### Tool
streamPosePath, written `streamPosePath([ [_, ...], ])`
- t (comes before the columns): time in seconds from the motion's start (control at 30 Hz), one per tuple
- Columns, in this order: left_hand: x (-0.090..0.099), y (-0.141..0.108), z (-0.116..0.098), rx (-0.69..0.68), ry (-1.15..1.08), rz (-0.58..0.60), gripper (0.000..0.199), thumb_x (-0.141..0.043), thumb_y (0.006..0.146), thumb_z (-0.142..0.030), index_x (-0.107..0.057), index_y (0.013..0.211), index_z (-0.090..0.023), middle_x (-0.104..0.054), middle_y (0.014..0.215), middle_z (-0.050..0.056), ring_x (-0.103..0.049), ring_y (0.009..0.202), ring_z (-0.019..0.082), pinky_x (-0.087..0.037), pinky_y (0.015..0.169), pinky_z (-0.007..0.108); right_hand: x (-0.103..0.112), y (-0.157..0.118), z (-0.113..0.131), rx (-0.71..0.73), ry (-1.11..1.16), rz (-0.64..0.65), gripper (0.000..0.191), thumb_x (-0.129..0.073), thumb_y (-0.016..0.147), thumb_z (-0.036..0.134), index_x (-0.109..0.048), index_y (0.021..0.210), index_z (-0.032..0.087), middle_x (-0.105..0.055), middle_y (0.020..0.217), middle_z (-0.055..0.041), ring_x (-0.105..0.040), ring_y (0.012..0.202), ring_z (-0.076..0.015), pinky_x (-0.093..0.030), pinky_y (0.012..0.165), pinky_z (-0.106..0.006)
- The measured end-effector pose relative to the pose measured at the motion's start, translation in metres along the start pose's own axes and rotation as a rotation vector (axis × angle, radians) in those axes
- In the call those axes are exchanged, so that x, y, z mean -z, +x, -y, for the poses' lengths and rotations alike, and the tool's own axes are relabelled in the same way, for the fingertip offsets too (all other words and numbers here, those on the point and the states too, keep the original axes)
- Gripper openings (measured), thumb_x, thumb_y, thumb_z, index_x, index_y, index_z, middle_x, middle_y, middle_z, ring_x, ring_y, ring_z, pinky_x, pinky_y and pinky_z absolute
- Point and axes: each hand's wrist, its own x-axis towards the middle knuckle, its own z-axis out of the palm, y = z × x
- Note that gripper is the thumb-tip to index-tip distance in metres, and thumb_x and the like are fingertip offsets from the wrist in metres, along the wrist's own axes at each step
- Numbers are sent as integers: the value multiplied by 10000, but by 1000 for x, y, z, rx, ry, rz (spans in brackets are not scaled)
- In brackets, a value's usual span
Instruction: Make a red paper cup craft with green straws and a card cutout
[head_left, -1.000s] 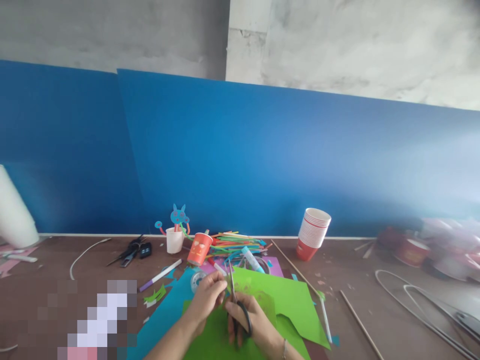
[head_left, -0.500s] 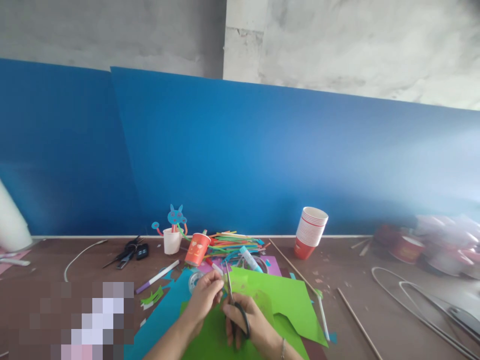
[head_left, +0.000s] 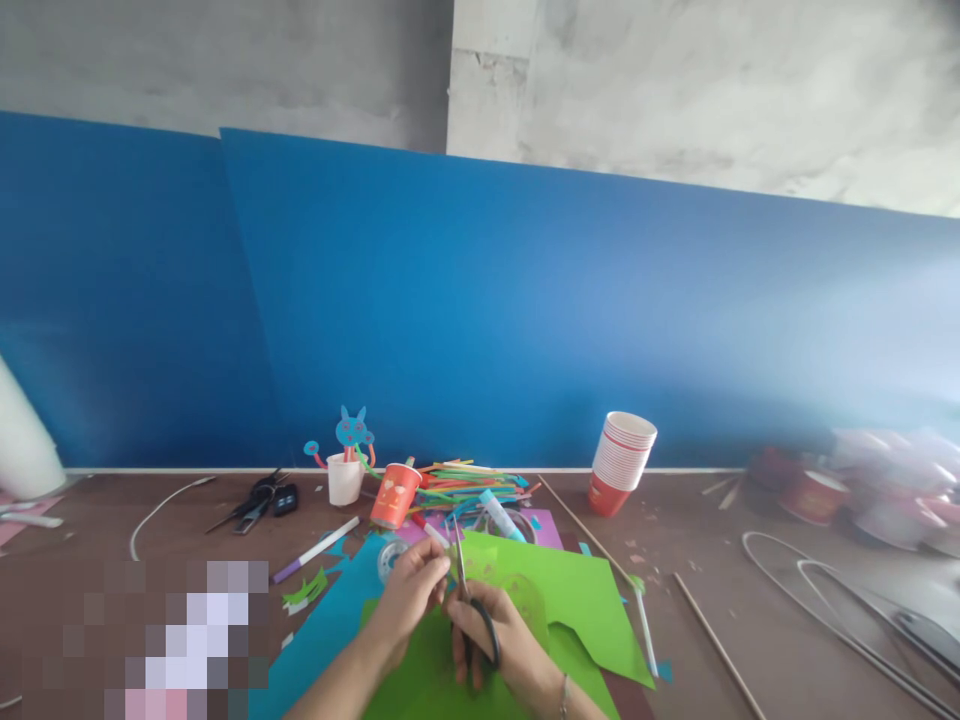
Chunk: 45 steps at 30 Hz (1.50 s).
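My right hand grips black-handled scissors, fingers in the loops and blades pointing away from me. Close to the blades on their left, my left hand is closed in a pinch; whatever lies between the fingertips is too small to make out. Both hands are above green paper sheets, one with a curved cut edge. Under these, to the left, a blue sheet shows. A roll of clear tape lies just beyond my left hand, and a light-blue glue stick rests past the scissors.
Behind the papers lie colourful pipe cleaners, a red paper cup and a white cup with a blue paper figure. A leaning cup stack stands right of them. At left are a marker and keys; a wooden stick lies right.
Both hands have stayed almost in place, with only a tiny shift of the scissors and fingers. The view has tilted very slightly.
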Motion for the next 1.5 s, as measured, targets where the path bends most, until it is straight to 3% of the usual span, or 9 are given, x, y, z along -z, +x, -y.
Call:
streamPosePath([
  [0.53, 3, 0, 0, 44, -21, 30, 192, -549, 739, -371, -437, 656, -239, -466, 411, -75, -315, 349, 72, -193, 423, 212, -5, -5, 8, -11, -34, -77, 577, -683, 650, 645, -594, 865, 117, -526, 407, 70, -460, 293, -67, -280, 266, -136],
  [0.7, 5, 1, -4, 28, -32, 53, 157, -545, 737, -333, -457, 651, -235, -579, 486, -37, -446, 403, 93, -292, 454, 219, -5, -5, 10, -30, -58, -74, 612, -660, 641, 681, -594, 864, 116, -517, 389, 67, -436, 282, -72, -250, 264, -151],
  [0.9, 4, -3, -9, 14, -119, 76, 137, -564, 717, -311, -471, 647, -240, -595, 526, -35, -608, 556, 148, -385, 537, 232, -1, -3, 6, -35, -59, -57, 584, -659, 645, 685, -576, 817, 133, -518, 377, 62, -431, 271, -73, -239, 265, -154],
  [1.37, 7, -3, -10, 9, -202, 107, 139, -573, 686, -275, -469, 604, -233, -582, 554, -39, -586, 581, 138, -431, 618, 254, 0, -6, 14, -76, -119, -100, 509, -707, 622, 627, -566, 734, 151, -496, 357, 77, -392, 251, -56, -218, 246, -145],
  [1.5, 9, -6, -13, -6, -213, 178, 98, -540, 661, -250, -450, 629, -225, -590, 623, -25, -622, 665, 161, -455, 696, 280, 4, -6, 11, 14, -27, -114, 503, -713, 624, 620, -574, 722, 147, -515, 358, 63, -405, 251, -59, -224, 257, -144],
])
